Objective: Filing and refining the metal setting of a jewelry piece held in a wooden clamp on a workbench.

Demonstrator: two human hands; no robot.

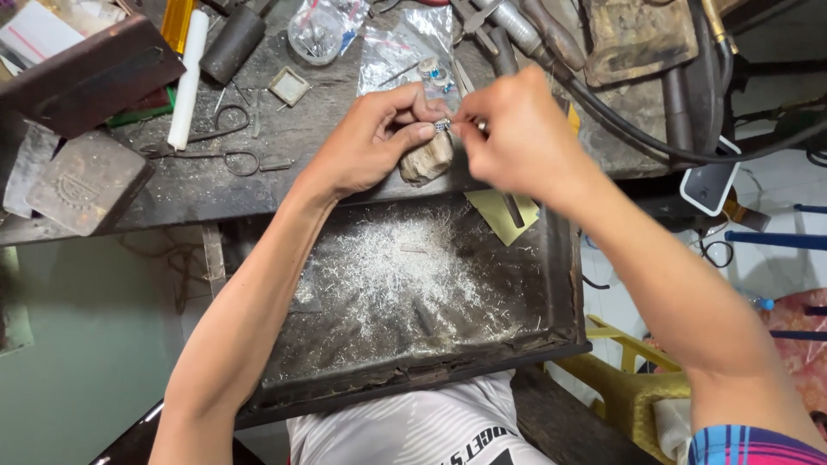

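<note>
Plastic bags behind left hand, ring.

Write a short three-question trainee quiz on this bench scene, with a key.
1. True or false: the left hand pinches a small ring-like metal piece against the worn wooden peg.
2. What lies scattered in the dark tray below the hands?
A. silvery filings
B. screws
C. water
3. Fill in: the right hand meets the left hand at the bench's front ____.

Key
1. True; thumb and fingers close on the piece just above the peg.
2. A; pale filings cover the tray's floor.
3. Edge; whether the right hand holds a thin tool cannot be told, since it is blurred.
</note>
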